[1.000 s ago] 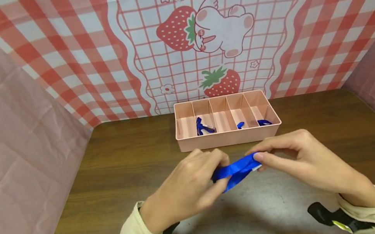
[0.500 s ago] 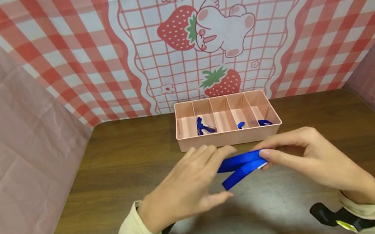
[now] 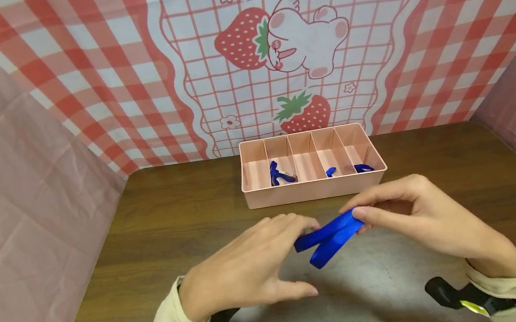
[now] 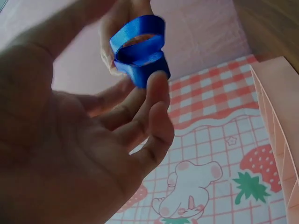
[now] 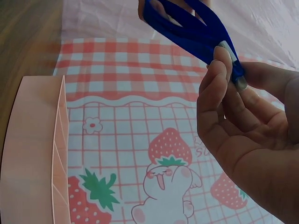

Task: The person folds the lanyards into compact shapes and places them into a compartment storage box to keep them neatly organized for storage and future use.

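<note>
A blue ribbon (image 3: 337, 234), folded into two loops, is held up over the table in front of the box. My right hand (image 3: 433, 228) pinches its gathered end between thumb and fingers. In the right wrist view a small white piece (image 5: 227, 50) and a silvery tip (image 5: 241, 84) show at that end. My left hand (image 3: 244, 267) is spread, thumb apart from the fingers, its fingertips right at the loops' left ends. From the left wrist view, the loops of the ribbon (image 4: 140, 35) stand open beyond the fingertips.
Behind the hands stands a pink box (image 3: 315, 191) with several compartments. Blue ribbon pieces lie in three of them, including one bundle (image 3: 281, 174) at left. A checked strawberry cloth (image 3: 133, 90) hangs behind the wooden table (image 3: 172, 209).
My left hand has let go of the ribbon, spreading its thumb away and shifting slightly left. The ribbon's two loops have come apart at their left ends. My right hand keeps its pinch.
</note>
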A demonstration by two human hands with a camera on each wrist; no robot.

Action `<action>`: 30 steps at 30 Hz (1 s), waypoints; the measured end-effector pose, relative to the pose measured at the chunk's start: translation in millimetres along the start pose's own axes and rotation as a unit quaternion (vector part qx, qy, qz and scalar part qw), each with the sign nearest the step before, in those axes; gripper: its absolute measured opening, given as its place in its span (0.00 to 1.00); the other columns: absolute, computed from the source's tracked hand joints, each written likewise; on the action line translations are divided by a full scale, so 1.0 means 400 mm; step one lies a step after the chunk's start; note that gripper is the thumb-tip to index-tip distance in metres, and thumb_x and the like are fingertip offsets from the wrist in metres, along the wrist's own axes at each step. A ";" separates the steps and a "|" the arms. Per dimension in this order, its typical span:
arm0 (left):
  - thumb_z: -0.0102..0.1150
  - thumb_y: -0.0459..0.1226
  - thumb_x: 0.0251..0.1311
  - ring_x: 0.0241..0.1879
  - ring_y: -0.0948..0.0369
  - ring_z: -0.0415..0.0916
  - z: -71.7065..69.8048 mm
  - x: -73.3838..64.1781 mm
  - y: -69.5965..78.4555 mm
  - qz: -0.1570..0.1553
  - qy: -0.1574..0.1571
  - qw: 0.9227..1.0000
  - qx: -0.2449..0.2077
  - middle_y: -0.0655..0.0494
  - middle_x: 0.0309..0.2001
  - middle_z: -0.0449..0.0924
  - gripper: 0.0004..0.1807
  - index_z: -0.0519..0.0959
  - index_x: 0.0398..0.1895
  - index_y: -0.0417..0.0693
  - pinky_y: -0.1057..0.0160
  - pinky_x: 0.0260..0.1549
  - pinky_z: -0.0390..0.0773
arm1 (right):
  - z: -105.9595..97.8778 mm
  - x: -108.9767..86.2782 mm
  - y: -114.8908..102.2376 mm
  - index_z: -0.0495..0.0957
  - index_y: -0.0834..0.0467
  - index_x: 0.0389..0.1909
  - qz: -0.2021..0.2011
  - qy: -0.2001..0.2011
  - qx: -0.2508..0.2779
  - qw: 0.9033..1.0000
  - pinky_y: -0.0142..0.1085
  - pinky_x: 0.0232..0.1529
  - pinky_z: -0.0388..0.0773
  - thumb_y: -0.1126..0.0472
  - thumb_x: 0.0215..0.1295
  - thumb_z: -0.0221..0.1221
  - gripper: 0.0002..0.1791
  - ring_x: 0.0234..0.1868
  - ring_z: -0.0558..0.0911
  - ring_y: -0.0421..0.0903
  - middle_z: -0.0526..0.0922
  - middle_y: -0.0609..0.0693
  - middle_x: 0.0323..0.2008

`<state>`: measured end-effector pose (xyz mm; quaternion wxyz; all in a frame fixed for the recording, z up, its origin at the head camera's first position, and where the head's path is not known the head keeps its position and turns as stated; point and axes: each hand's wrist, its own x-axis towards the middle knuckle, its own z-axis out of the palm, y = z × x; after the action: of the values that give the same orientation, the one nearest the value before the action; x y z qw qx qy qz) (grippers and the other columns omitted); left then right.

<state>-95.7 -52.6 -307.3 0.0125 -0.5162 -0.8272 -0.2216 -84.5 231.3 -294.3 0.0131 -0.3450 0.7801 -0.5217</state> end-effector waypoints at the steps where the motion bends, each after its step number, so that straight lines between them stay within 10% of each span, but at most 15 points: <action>1: 0.72 0.53 0.55 0.46 0.68 0.70 0.001 0.000 0.000 0.000 0.002 1.000 0.001 0.63 0.50 0.75 0.36 0.69 0.62 0.48 0.67 0.48 0.71 | 0.001 0.000 0.002 0.83 0.62 0.50 0.000 -0.002 0.001 1.000 0.38 0.35 0.84 0.79 0.67 0.54 0.17 0.36 0.87 0.46 0.87 0.54 0.41; 18: 0.62 0.34 0.58 0.35 0.66 0.72 0.033 0.018 0.001 -0.010 0.125 0.990 0.068 0.61 0.40 0.77 0.15 0.73 0.48 0.47 0.65 0.37 0.73 | 0.002 0.000 0.006 0.83 0.62 0.49 0.001 0.003 0.006 1.000 0.38 0.35 0.84 0.79 0.66 0.55 0.17 0.34 0.86 0.47 0.87 0.53 0.38; 30: 0.53 0.26 0.54 0.37 0.61 0.72 0.043 0.035 -0.007 -0.004 0.295 0.947 0.124 0.54 0.37 0.76 0.11 0.75 0.42 0.39 0.63 0.35 0.73 | 0.008 0.003 -0.001 0.83 0.59 0.46 0.004 0.013 0.005 1.000 0.35 0.36 0.84 0.79 0.65 0.57 0.16 0.31 0.86 0.46 0.87 0.54 0.33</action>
<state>-101.0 -35.2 -320.3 0.3190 -0.4191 -0.8094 -0.2597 -84.0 227.8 -295.0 0.0068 -0.3350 0.7791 -0.5299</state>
